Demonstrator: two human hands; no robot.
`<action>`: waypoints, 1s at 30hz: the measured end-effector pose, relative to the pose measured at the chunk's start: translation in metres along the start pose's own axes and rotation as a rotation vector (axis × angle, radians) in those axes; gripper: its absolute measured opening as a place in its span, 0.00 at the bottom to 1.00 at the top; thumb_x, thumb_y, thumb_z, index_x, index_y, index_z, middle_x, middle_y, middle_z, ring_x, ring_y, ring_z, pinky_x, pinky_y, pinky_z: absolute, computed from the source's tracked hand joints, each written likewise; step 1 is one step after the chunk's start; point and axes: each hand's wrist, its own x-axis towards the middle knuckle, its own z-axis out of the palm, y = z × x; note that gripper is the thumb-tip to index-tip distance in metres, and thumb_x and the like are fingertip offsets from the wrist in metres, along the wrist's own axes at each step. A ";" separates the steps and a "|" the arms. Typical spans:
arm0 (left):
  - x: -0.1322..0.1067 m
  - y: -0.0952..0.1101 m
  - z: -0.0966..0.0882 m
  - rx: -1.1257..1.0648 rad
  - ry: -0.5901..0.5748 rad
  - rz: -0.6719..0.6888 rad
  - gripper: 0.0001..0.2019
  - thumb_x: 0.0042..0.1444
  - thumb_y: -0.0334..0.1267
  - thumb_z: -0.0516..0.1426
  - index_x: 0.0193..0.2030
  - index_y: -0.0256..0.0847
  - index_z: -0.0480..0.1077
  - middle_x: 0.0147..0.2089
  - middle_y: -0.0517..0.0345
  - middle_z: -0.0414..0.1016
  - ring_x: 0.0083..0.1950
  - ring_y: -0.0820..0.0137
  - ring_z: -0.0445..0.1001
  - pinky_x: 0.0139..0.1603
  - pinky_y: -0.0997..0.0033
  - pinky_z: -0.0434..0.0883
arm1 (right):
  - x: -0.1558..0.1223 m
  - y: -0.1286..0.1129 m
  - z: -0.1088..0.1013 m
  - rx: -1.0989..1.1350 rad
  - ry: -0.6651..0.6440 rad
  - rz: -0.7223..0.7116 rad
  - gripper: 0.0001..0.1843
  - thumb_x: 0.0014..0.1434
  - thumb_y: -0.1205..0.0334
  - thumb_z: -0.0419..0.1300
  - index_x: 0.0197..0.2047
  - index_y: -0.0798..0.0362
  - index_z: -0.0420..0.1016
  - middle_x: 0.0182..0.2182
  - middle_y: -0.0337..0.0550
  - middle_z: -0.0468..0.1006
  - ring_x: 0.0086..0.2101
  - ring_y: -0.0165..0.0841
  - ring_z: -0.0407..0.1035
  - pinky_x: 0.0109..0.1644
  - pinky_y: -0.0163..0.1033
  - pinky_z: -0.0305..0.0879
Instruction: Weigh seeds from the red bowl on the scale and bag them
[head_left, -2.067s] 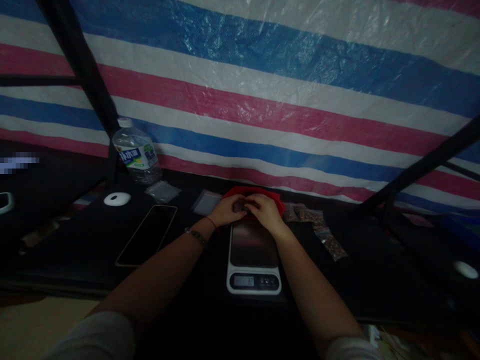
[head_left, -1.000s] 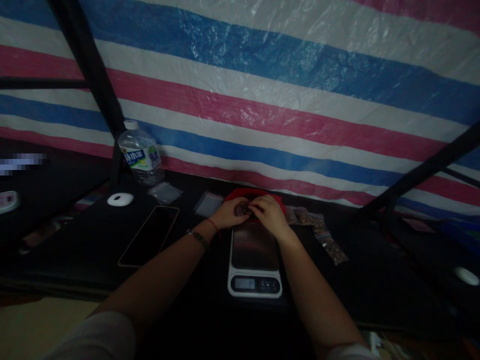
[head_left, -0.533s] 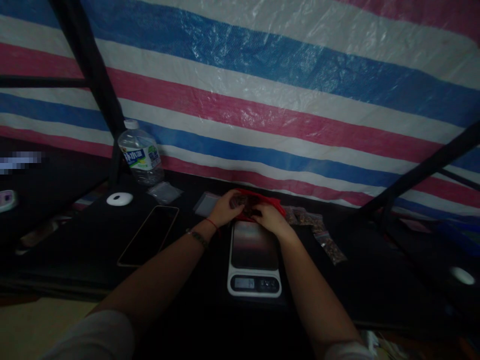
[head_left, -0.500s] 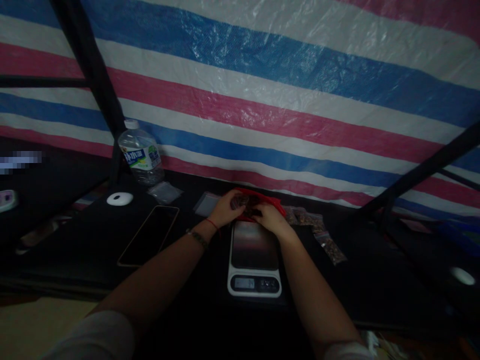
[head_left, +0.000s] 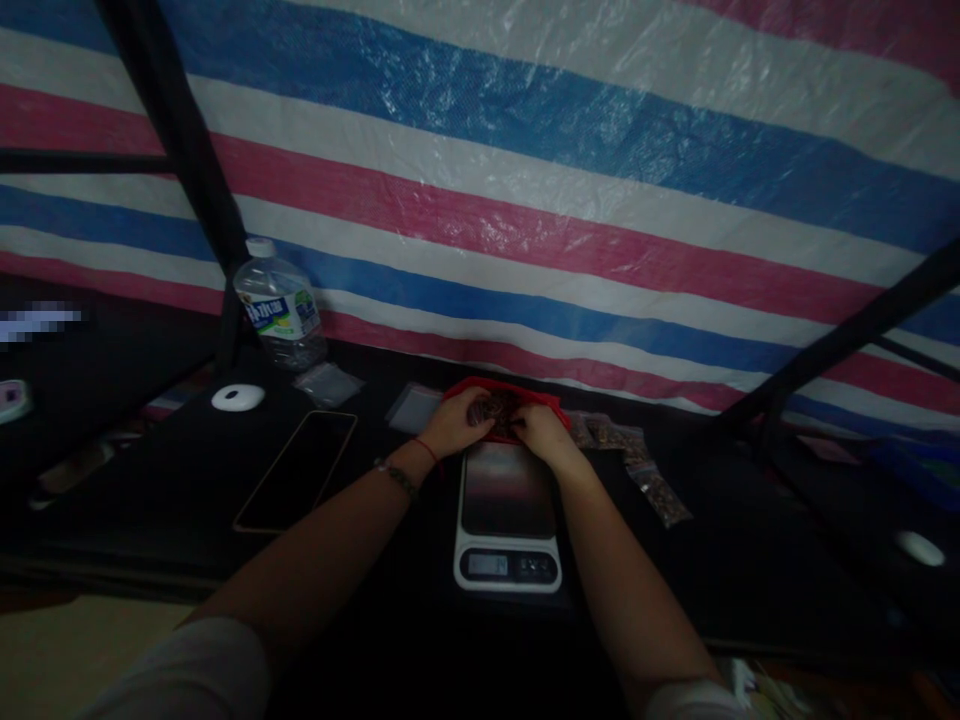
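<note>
My left hand (head_left: 454, 424) and my right hand (head_left: 541, 432) meet just beyond the far edge of a white kitchen scale (head_left: 507, 512). Both are curled around a small clear bag of dark bits (head_left: 493, 410), held over a red container (head_left: 553, 404) that shows behind the fingers. The scale's dark platter is bare. A red string and a bead bracelet circle my left wrist.
Several filled small bags (head_left: 651, 474) lie right of the scale. Empty clear bags (head_left: 414, 408) and a phone (head_left: 295, 470) lie to the left, with a water bottle (head_left: 276, 312) and a white puck (head_left: 237, 397) beyond. A striped tarp hangs behind the black table, crossed by dark poles.
My hands parted slightly half a second ago, then came back together on the little bag. They stay in the same spot above the red container. The view shifted a little.
</note>
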 end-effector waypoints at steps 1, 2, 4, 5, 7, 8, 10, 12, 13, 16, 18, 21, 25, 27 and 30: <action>0.000 -0.001 0.000 0.001 -0.005 -0.014 0.19 0.48 0.38 0.60 0.48 0.40 0.67 0.47 0.53 0.75 0.48 0.64 0.74 0.51 0.63 0.71 | 0.000 0.000 0.000 0.006 0.028 -0.003 0.12 0.51 0.74 0.58 0.34 0.54 0.81 0.34 0.48 0.82 0.36 0.39 0.75 0.43 0.39 0.68; 0.001 -0.002 0.001 -0.001 -0.011 -0.027 0.19 0.48 0.38 0.60 0.48 0.40 0.67 0.47 0.53 0.75 0.47 0.64 0.74 0.51 0.63 0.71 | 0.000 0.000 -0.001 0.017 0.070 -0.004 0.11 0.51 0.74 0.59 0.35 0.54 0.81 0.35 0.49 0.82 0.37 0.39 0.75 0.44 0.40 0.68; 0.001 -0.003 0.001 -0.017 -0.050 -0.027 0.18 0.48 0.38 0.60 0.48 0.41 0.67 0.46 0.54 0.75 0.47 0.64 0.75 0.50 0.64 0.72 | 0.001 0.000 -0.002 0.060 0.194 0.000 0.11 0.53 0.72 0.59 0.37 0.55 0.80 0.37 0.50 0.81 0.39 0.39 0.74 0.47 0.42 0.68; 0.001 -0.003 0.001 -0.023 -0.074 -0.022 0.18 0.49 0.39 0.59 0.48 0.41 0.67 0.46 0.54 0.76 0.47 0.65 0.75 0.50 0.64 0.72 | 0.001 -0.001 -0.002 0.096 0.268 -0.001 0.10 0.54 0.71 0.59 0.38 0.55 0.80 0.38 0.50 0.80 0.40 0.39 0.74 0.48 0.43 0.68; 0.000 -0.004 0.001 -0.019 -0.118 -0.005 0.18 0.48 0.38 0.59 0.48 0.42 0.67 0.47 0.55 0.76 0.48 0.64 0.75 0.50 0.63 0.71 | 0.000 -0.005 -0.003 0.186 0.408 -0.025 0.10 0.56 0.68 0.59 0.39 0.54 0.79 0.38 0.48 0.80 0.41 0.38 0.73 0.49 0.43 0.68; 0.000 -0.004 0.001 -0.009 -0.136 0.006 0.19 0.48 0.38 0.60 0.48 0.43 0.68 0.47 0.55 0.76 0.48 0.64 0.75 0.51 0.63 0.71 | 0.000 -0.008 -0.003 0.228 0.461 -0.045 0.09 0.56 0.67 0.58 0.39 0.53 0.79 0.38 0.48 0.80 0.41 0.37 0.73 0.49 0.43 0.68; 0.000 -0.005 0.001 0.014 -0.153 0.026 0.19 0.48 0.38 0.60 0.49 0.43 0.67 0.47 0.55 0.76 0.48 0.64 0.75 0.50 0.63 0.71 | -0.001 -0.015 -0.003 0.286 0.509 -0.090 0.09 0.57 0.66 0.58 0.39 0.52 0.79 0.38 0.46 0.79 0.41 0.36 0.72 0.48 0.43 0.68; -0.001 -0.005 0.001 0.036 -0.157 0.047 0.19 0.48 0.39 0.60 0.49 0.43 0.67 0.47 0.55 0.76 0.47 0.64 0.75 0.50 0.64 0.71 | -0.002 -0.020 -0.002 0.310 0.474 -0.141 0.09 0.58 0.66 0.58 0.40 0.51 0.79 0.37 0.46 0.79 0.40 0.36 0.72 0.48 0.42 0.69; -0.001 -0.006 0.002 0.047 -0.152 0.052 0.20 0.48 0.40 0.60 0.49 0.43 0.67 0.47 0.55 0.76 0.47 0.64 0.75 0.50 0.65 0.71 | -0.002 -0.022 -0.002 0.313 0.439 -0.167 0.09 0.58 0.66 0.58 0.40 0.51 0.79 0.38 0.46 0.79 0.40 0.35 0.72 0.48 0.42 0.69; 0.000 -0.008 0.003 0.069 -0.140 0.047 0.20 0.48 0.40 0.61 0.49 0.43 0.68 0.46 0.55 0.76 0.47 0.64 0.75 0.49 0.65 0.71 | -0.003 -0.024 0.001 0.295 0.345 -0.219 0.10 0.58 0.67 0.58 0.41 0.51 0.79 0.39 0.46 0.79 0.41 0.35 0.72 0.49 0.42 0.68; 0.000 -0.009 0.004 0.059 -0.133 0.044 0.19 0.48 0.41 0.60 0.48 0.43 0.68 0.47 0.55 0.76 0.47 0.64 0.75 0.50 0.65 0.71 | -0.003 -0.024 0.001 0.279 0.322 -0.228 0.11 0.58 0.67 0.58 0.43 0.52 0.79 0.40 0.47 0.79 0.42 0.36 0.72 0.50 0.44 0.67; 0.001 -0.009 0.004 0.031 -0.110 0.040 0.19 0.49 0.41 0.60 0.48 0.42 0.67 0.47 0.55 0.76 0.48 0.64 0.75 0.50 0.65 0.71 | -0.004 -0.025 -0.001 0.290 0.336 -0.242 0.13 0.58 0.67 0.57 0.45 0.51 0.78 0.42 0.46 0.79 0.44 0.36 0.71 0.52 0.45 0.66; 0.001 -0.006 0.002 0.009 -0.097 0.013 0.20 0.47 0.40 0.61 0.48 0.41 0.67 0.47 0.55 0.76 0.47 0.65 0.75 0.50 0.64 0.71 | -0.005 -0.029 -0.004 0.332 0.357 -0.265 0.14 0.59 0.70 0.54 0.44 0.51 0.77 0.42 0.46 0.78 0.44 0.35 0.71 0.53 0.43 0.66; 0.001 -0.005 0.001 -0.006 -0.092 -0.013 0.19 0.47 0.39 0.61 0.48 0.41 0.67 0.46 0.54 0.76 0.46 0.65 0.76 0.49 0.65 0.72 | -0.006 -0.029 -0.005 0.348 0.373 -0.266 0.15 0.58 0.72 0.52 0.43 0.52 0.77 0.41 0.46 0.78 0.44 0.34 0.71 0.52 0.42 0.67; 0.001 -0.003 0.001 -0.027 -0.067 -0.039 0.19 0.47 0.38 0.60 0.48 0.40 0.67 0.46 0.54 0.76 0.45 0.66 0.76 0.48 0.66 0.72 | -0.006 -0.026 -0.006 0.383 0.450 -0.231 0.16 0.59 0.72 0.50 0.44 0.52 0.76 0.42 0.47 0.77 0.45 0.35 0.70 0.53 0.43 0.66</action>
